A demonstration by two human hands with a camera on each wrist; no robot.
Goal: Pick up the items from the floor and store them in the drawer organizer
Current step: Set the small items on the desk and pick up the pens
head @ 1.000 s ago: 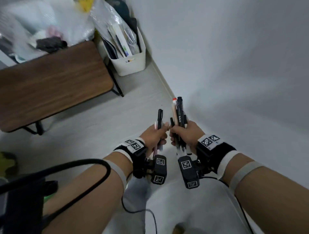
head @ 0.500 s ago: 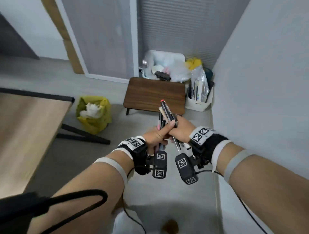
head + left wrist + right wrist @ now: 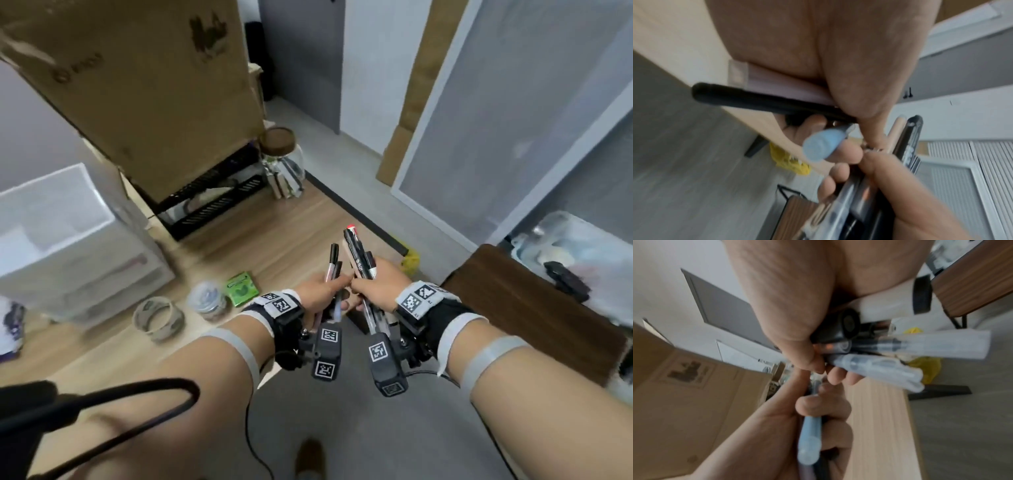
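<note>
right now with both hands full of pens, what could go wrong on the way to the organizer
1. The right hand grips a loose, fanned bundle of pens; the clear ones stick out far past the fingers and could slip out.
2. The left hand holds only a few pens, and its knuckles touch the right hand, so a bump may knock one free.
3. With both hands full, opening a drawer of the white drawer unit could be awkward.

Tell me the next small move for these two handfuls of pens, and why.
Probably carry both bundles to the white drawer unit on the desk. The left hand and right hand each already grip pens, and no drawer looks open yet.
</note>
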